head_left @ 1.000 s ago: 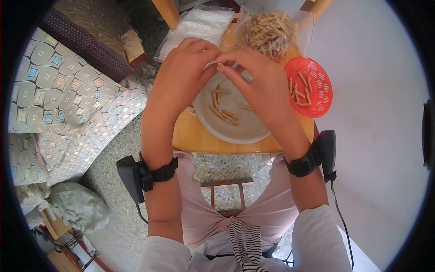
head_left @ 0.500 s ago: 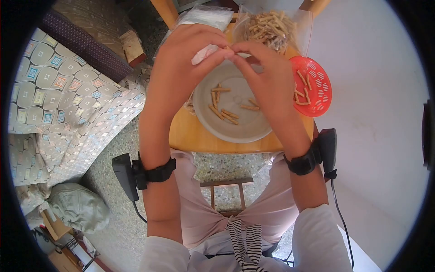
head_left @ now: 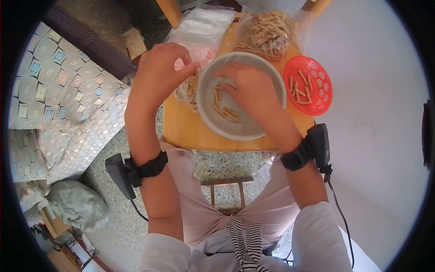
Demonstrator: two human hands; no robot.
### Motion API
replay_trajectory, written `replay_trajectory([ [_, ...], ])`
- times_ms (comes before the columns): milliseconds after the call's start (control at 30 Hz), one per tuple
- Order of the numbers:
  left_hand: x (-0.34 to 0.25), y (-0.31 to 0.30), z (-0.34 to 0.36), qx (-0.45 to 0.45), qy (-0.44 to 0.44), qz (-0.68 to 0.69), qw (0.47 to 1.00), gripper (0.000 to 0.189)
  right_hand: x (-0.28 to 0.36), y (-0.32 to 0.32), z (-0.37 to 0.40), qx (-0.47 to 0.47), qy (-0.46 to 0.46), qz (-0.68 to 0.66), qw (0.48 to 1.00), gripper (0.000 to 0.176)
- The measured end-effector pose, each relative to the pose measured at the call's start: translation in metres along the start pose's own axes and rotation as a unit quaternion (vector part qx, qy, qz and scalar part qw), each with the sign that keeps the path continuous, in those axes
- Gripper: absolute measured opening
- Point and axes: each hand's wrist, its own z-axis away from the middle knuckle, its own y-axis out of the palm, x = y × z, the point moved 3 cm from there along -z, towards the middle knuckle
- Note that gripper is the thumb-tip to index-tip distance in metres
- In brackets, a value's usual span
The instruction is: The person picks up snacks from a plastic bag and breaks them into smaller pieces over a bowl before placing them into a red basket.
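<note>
Sticks (head_left: 232, 112) lie in the bowl (head_left: 253, 121), partly covered by the right hand (head_left: 250, 84), whose fingers blur (whether they grip anything, I cannot tell). The left hand (head_left: 161, 68) has thumb and fingers close together, hold unclear, overlapping a bag (head_left: 192, 94). Beyond, red marks on flat bags (head_left: 204, 27) are unreadable
</note>
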Motion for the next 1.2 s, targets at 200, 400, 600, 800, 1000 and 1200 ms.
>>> replay_trajectory([
  [200,0.002,0.002,0.007,0.059,-0.063,-0.034,0.996,0.025,-0.003,0.01,0.009,0.076,0.002,0.111,0.991,0.023],
  [400,-0.023,-0.008,-0.008,-0.031,-0.029,0.064,0.997,0.029,-0.001,0.02,0.01,0.117,0.006,0.139,0.983,0.02],
  [600,-0.028,-0.001,-0.009,0.029,-0.069,0.087,0.993,0.032,0.007,0.012,0.003,0.139,0.035,0.112,0.983,0.014],
  [800,-0.031,0.008,-0.011,0.084,-0.021,0.111,0.99,0.027,0.021,-0.024,-0.008,-0.135,-0.039,-0.025,0.99,0.014],
  [1000,-0.047,0.001,-0.013,-0.02,0.019,0.099,0.995,0.021,0.019,-0.03,-0.009,-0.195,0.013,-0.101,0.976,0.025],
  [1200,-0.054,0.003,-0.016,-0.119,0.075,0.115,0.983,0.016,0.022,-0.033,-0.009,-0.196,0.031,-0.135,0.971,0.029],
])
